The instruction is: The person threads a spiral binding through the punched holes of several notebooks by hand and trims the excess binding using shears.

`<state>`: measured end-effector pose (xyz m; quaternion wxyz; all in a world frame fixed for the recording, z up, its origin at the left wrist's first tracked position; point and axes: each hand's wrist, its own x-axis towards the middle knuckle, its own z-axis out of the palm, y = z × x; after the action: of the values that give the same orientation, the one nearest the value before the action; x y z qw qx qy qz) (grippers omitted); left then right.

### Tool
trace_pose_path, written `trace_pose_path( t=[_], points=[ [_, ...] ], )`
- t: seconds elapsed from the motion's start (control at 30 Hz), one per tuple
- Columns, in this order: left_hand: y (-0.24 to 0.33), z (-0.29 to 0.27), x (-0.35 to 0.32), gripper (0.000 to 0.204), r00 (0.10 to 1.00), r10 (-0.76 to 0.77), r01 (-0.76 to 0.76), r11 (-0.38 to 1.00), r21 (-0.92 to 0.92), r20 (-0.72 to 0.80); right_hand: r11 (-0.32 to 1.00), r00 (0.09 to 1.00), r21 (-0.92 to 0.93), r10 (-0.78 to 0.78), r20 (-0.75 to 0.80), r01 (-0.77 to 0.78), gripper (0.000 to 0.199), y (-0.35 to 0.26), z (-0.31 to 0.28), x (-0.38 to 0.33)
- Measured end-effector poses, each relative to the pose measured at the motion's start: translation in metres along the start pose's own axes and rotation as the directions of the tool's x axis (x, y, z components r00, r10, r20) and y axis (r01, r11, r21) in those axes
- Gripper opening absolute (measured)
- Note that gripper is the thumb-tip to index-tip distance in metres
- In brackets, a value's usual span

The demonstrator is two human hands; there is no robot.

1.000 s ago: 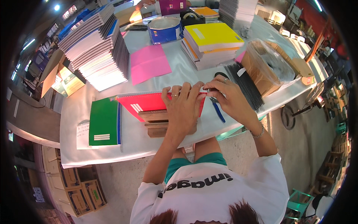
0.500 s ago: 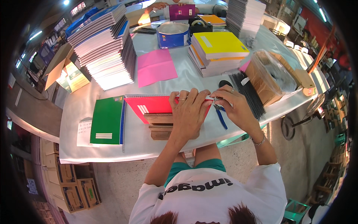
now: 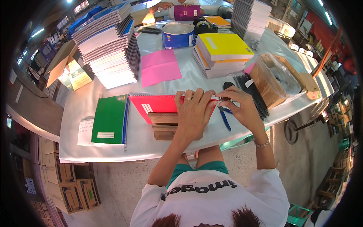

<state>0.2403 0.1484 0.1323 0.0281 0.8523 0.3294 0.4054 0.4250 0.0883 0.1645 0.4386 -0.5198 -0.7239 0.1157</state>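
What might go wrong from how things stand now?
The red notebook stands upright at the wooden holder and could tip if the left hand slips. The blue-handled pliers, close by the right hand, might get knocked. The tall, uneven notebook stack could slide if bumped.

Bold black lettering point(image 3: 197, 188) runs across your white short-sleeved shirt point(image 3: 215, 206); on your left, handwriting point(image 3: 86, 127) lines the white paper sheet point(image 3: 84, 139), and print too small to read marks those brown cardboard cartons point(image 3: 53, 193).

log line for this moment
left hand: gripping red notebook; right hand: at notebook's upper right corner; wooden holder: touching notebook; blue pliers: on table
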Motion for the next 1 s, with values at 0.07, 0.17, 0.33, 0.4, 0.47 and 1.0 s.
trace_pose_path(
  t=[0.07, 0.17, 0.33, 0.4, 0.47, 1.0],
  points=[
    [0.001, 0.0, 0.0, 0.031, 1.0, 0.009, -0.01, 1.0, -0.007, -0.024, 0.995, 0.996, 0.059, 0.083, 0.027, -0.084, 0.028, 0.001, -0.006, 0.001],
    [0.001, 0.002, -0.001, 0.035, 0.999, 0.002, -0.002, 1.0, 0.0, -0.041, 0.999, 0.998, 0.009, 0.052, 0.022, -0.052, 0.024, 0.002, -0.009, 0.001],
    [0.001, 0.008, 0.001, 0.034, 0.998, 0.006, -0.003, 0.999, 0.043, -0.068, 0.997, 0.996, -0.041, -0.071, -0.046, 0.069, 0.026, 0.003, -0.004, 0.002],
    [0.0, 0.008, 0.001, 0.033, 0.998, 0.007, -0.003, 0.999, 0.054, -0.062, 0.996, 0.995, -0.029, -0.086, -0.052, 0.084, 0.026, 0.004, -0.003, 0.002],
    [-0.001, 0.007, 0.001, 0.032, 0.999, 0.017, -0.014, 0.998, 0.064, -0.045, 0.995, 0.993, -0.032, -0.092, -0.068, 0.089, 0.026, 0.004, -0.002, 0.002],
    [0.002, 0.003, -0.001, 0.031, 0.999, 0.018, -0.021, 0.994, 0.109, 0.029, 0.999, 0.998, -0.013, -0.048, -0.052, 0.047, 0.025, 0.007, -0.004, -0.001]
  ],
)
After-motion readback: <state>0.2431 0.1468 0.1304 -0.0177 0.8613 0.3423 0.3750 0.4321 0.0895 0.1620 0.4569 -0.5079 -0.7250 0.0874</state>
